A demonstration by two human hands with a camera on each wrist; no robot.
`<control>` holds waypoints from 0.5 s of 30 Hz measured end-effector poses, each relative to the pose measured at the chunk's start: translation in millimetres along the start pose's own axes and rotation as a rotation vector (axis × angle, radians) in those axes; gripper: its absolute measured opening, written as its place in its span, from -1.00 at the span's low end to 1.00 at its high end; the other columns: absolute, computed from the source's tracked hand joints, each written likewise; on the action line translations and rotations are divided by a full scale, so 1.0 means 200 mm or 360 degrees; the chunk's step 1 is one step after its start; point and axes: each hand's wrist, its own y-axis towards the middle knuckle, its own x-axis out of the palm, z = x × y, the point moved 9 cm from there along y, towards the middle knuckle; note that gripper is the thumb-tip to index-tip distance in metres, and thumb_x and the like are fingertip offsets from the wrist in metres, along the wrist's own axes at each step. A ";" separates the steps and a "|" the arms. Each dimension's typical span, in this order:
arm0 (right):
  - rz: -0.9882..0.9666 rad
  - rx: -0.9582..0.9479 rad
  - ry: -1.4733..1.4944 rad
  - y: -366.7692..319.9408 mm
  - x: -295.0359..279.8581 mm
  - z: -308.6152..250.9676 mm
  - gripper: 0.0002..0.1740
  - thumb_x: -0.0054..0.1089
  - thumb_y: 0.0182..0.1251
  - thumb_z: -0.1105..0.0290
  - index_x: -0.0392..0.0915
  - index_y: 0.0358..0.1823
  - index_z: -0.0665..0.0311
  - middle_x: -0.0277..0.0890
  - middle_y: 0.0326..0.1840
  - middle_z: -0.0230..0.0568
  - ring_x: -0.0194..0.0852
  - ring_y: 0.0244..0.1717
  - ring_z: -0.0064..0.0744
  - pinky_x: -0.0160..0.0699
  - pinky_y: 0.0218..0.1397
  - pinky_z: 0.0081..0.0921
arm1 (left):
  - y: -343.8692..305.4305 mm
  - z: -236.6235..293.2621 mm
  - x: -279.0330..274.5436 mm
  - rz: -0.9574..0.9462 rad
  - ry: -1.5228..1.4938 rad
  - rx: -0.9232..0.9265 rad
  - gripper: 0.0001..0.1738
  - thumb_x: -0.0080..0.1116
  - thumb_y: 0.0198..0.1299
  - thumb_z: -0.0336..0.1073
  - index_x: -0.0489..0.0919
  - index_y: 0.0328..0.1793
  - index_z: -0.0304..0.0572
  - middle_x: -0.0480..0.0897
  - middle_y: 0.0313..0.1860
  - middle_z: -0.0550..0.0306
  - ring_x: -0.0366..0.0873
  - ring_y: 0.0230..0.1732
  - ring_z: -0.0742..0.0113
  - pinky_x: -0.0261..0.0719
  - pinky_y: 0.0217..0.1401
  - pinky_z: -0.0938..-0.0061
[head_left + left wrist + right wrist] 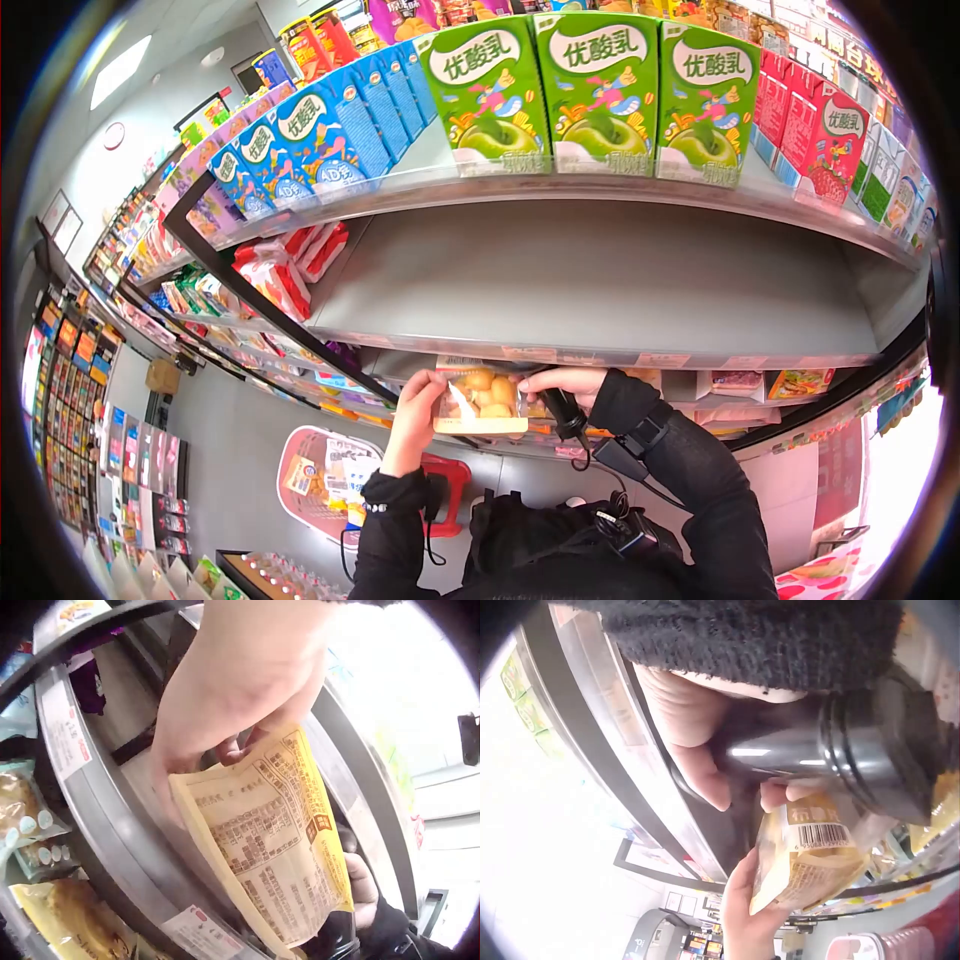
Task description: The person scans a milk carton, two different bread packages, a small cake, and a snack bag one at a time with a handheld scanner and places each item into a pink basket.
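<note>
In the head view my left hand [410, 418] pinches one end of a clear-fronted snack bag [484, 398] of small round golden pastries. Its printed cream back [262, 832] fills the middle of the left wrist view. A barcode [823, 835] shows on the bag in the right wrist view. My right hand [567, 382] curls round a black cylindrical device [780, 742] with a cable, while its fingertips [774, 796] meet the bag's other end. Both hands are at the front of the shelves, just below the edge of the bare middle shelf [600, 280].
Green drink cartons [605, 95] line the shelf above, with blue cartons [325, 130] to their left. Red-and-white packs [272, 278] sit at the middle shelf's left end. A pink basket [300, 505] holding packages is on the floor, lower left. Packaged food [800, 382] lies on lower shelves.
</note>
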 end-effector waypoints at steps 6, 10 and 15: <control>-0.0224 -0.0045 -0.0136 -0.01 0.20 0.10 -0.78 0.22 -0.08 0.51 0.42 -0.35 0.30 0.39 -0.49 -0.36 0.28 -0.53 -0.62 0.28 -0.50 -0.65 | -0.22 -0.11 -0.16 0.0191 -0.0075 0.0034 -0.94 -0.07 0.09 -0.43 0.39 -0.43 -0.18 0.42 -0.49 0.32 0.35 -0.43 0.58 0.32 -0.38 0.70; -0.0220 -0.0171 -0.0524 -0.03 0.38 0.09 -0.29 0.33 -0.17 0.47 0.20 0.09 0.31 0.32 0.02 -0.25 0.15 0.08 -0.50 0.10 0.16 -0.53 | -0.36 -0.14 -0.30 0.0242 -0.0201 0.0102 -0.96 -0.06 0.11 -0.40 0.37 -0.37 -0.18 0.42 -0.45 0.30 0.37 -0.39 0.57 0.34 -0.31 0.69; -0.0419 -0.0497 -0.0884 0.01 0.79 -0.02 -0.30 0.38 -0.22 0.33 0.26 0.02 0.34 0.38 -0.05 -0.21 0.28 -0.03 -0.49 0.23 0.08 -0.53 | -0.49 -0.16 -0.54 0.0261 -0.0464 0.0132 -0.93 -0.10 0.14 -0.36 0.35 -0.31 -0.19 0.45 -0.36 0.22 0.40 -0.35 0.52 0.38 -0.26 0.65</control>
